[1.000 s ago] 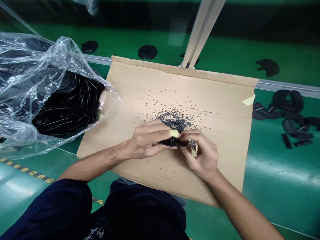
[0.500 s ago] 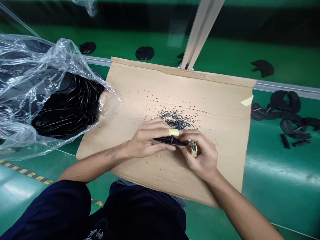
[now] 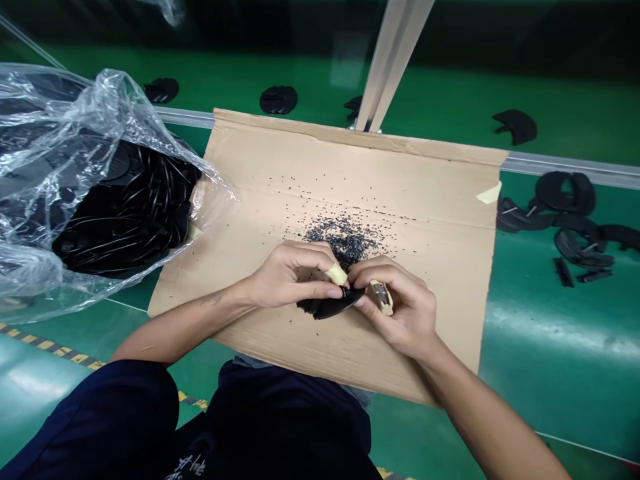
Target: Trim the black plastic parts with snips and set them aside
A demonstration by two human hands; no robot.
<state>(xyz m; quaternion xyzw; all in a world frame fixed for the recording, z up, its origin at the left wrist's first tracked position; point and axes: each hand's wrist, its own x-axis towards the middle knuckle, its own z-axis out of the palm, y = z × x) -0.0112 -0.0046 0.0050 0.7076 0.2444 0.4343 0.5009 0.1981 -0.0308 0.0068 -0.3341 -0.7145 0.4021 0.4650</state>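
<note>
My left hand is shut on a curved black rubber-like piece, with its wide end hanging below the fingers. A strip of pale tape wraps one left fingertip. My right hand grips a small metal tool with tan tape on it, and its tip is close to the black piece. Beneath the hands lies a flattened cardboard sheet. A heap of small dark granules sits on it just beyond my fingers, with more scattered around.
A clear plastic bag full of stacked black curved pieces lies to the left. Several similar black pieces lie on the green surface to the right and beyond the cardboard. A metal rail and an upright aluminium post stand past the far edge.
The black piece has turned in my left hand, showing its wide end below the fingers instead of a thin edge. The view has shifted slightly.
</note>
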